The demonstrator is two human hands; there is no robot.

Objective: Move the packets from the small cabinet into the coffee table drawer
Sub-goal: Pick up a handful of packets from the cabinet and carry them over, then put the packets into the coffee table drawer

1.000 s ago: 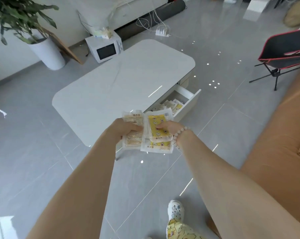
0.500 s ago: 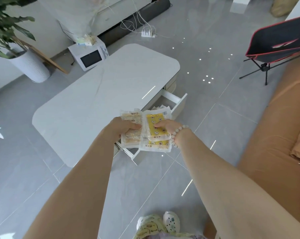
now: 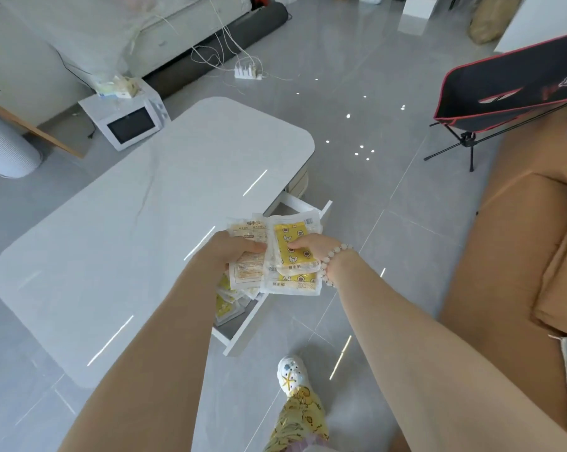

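Left hand (image 3: 233, 253) fingers (image 3: 253, 247) clamp a fanned stack (image 3: 277, 282) of flat, glossy plastic sachets with yellow print. Right hand (image 3: 310, 250) pinches the stack's top. The stack hangs over the open white drawer (image 3: 243, 334) at the 4 o'clock edge of the glossy, round-cornered surface (image 3: 138, 223). Loose packets (image 3: 225, 305) are heaped inside the drawer.

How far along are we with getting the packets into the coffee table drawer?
Done: the drawer is open, with loose packets inside. In hand: the left hand and right hand hold a stack over it. Left: put this stack in. The small cabinet is out of view, so any remainder is unknown.
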